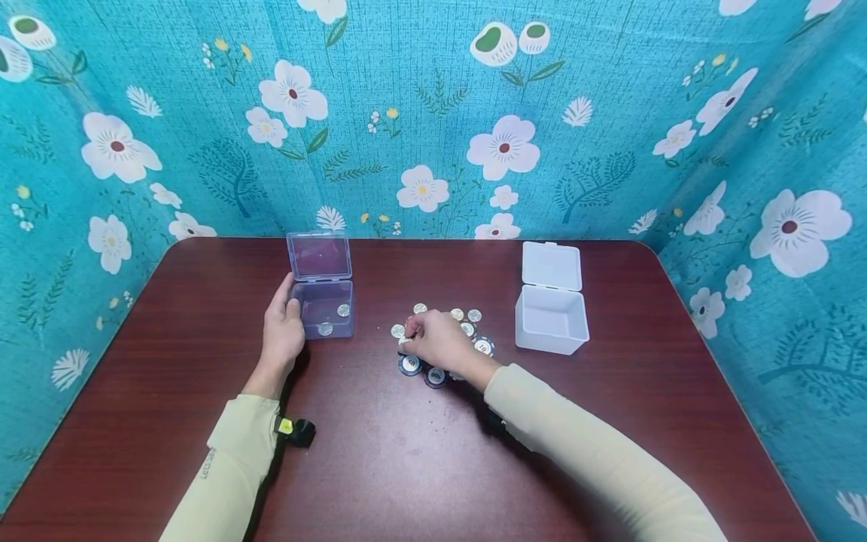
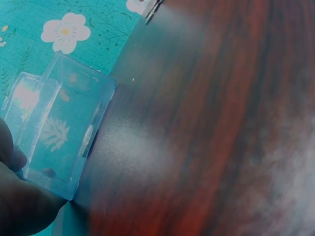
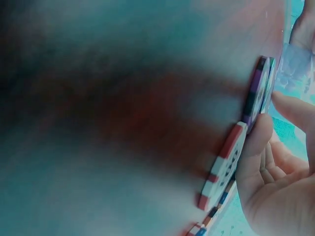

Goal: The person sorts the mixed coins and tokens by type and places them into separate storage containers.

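My left hand (image 1: 284,331) holds the left side of a clear plastic box (image 1: 342,331), thumb at its rim; in the left wrist view the fingers (image 2: 29,201) press against its end. Two silver coins (image 1: 344,310) lie inside, and its lid (image 1: 320,256) is raised. My right hand (image 1: 440,342) is over a cluster of poker chips and coins, pinching a silver coin (image 3: 268,86) between thumb and forefinger. That coin lies against a purple-and-black chip (image 3: 254,93). Near the hand are a blue-edged chip (image 1: 409,365) and a dark chip (image 1: 436,377); the palm hides part of the cluster.
A white plastic box (image 1: 569,342) with its lid up stands to the right. Loose silver coins (image 1: 474,315) lie behind the chips, on a dark red wooden table (image 1: 406,467). A blue flowered cloth (image 1: 379,113) hangs behind the table and on both sides.
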A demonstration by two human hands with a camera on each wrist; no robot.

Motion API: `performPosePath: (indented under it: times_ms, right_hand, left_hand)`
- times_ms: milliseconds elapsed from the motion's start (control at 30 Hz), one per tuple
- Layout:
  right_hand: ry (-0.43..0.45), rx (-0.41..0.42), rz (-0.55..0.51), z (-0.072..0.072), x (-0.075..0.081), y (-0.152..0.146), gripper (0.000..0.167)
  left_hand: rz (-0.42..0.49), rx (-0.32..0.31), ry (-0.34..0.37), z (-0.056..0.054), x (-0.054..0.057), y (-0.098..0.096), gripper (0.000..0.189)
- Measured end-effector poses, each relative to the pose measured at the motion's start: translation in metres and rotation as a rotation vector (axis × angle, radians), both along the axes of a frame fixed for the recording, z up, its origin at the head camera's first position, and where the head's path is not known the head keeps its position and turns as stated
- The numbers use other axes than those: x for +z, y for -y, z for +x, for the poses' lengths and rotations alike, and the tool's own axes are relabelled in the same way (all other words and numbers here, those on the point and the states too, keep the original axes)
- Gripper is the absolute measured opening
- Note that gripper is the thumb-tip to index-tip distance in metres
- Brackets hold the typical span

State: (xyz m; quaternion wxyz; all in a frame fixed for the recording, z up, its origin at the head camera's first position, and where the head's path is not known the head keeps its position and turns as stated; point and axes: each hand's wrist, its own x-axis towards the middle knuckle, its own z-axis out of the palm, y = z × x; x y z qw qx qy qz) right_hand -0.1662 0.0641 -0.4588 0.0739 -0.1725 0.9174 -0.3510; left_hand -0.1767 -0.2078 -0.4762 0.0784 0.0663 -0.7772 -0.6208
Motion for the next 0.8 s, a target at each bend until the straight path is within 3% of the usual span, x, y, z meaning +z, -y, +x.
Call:
performPosePath:
  times_ms: [200, 800]
  right_hand:
    - [-0.015, -0.021, 0.055, -0.0006, -0.0011, 0.0024, 0.018]
    - [-0.019, -0.023, 0.074, -0.0036, -0.0007, 0.0041, 0.019]
  left_hand:
    - [-0.003, -0.004, 0.0, 0.0015, 0.0016, -0.0008, 0.054]
    - [-0.014, 0.001, 0.001, 0.0004, 0.0009, 0.0003, 0.054]
